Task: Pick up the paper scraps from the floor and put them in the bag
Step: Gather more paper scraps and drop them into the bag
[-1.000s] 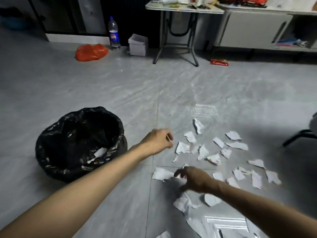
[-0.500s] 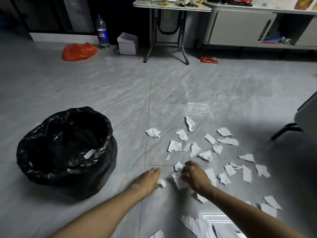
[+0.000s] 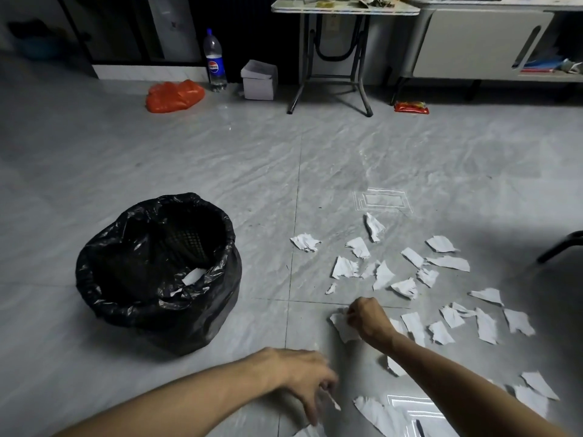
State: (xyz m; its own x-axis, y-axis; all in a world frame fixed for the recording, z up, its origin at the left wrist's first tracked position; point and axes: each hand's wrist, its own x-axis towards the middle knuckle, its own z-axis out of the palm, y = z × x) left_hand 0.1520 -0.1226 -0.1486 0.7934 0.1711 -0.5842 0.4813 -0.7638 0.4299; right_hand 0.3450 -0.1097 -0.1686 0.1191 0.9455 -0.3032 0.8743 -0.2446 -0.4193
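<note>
We see grey marble floor; our right hand pinches paper scraps, left hand fingers spread beside the bag.

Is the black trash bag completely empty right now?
No, at least one white paper scrap already lies inside the black bag, near its front right inner wall.

Bag left of floor scraps
</note>
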